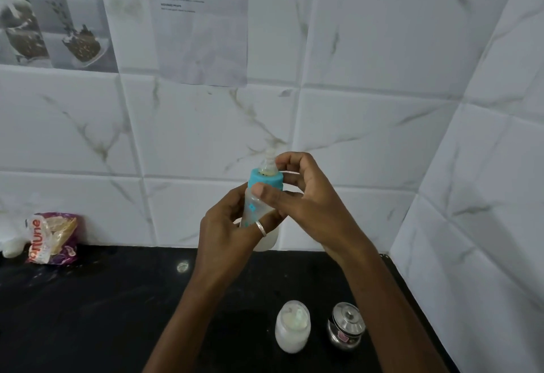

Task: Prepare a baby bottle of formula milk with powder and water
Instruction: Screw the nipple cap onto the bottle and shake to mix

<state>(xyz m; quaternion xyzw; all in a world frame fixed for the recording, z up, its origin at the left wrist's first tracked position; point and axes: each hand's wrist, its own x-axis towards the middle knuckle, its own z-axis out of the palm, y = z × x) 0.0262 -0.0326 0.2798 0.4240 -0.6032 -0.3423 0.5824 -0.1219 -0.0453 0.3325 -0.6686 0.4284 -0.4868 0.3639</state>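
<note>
Nearest me, a jar [293, 327] and steel pot [346, 325] stand on the tabletop [117, 313]. Above them I hold the bottle [256, 210] near upright in the air. My left hand [226, 231] grips its body, and my right hand [306, 196] curls thumb and fingers round the blue collar [265, 179]. Best to steady the body, turn only the collar until snug, and spare the teat [269, 160]. A packet [53, 238] lies by the wall.

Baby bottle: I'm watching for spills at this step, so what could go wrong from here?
1. The right hand grips the teal collar while the left hand holds the bottle in the air. If the collar seats crooked, the contents may leak later.
2. The bottle is off the counter, so a slip could drop it.
3. The powder jar on the counter looks uncovered, so drips could fall in.
</note>
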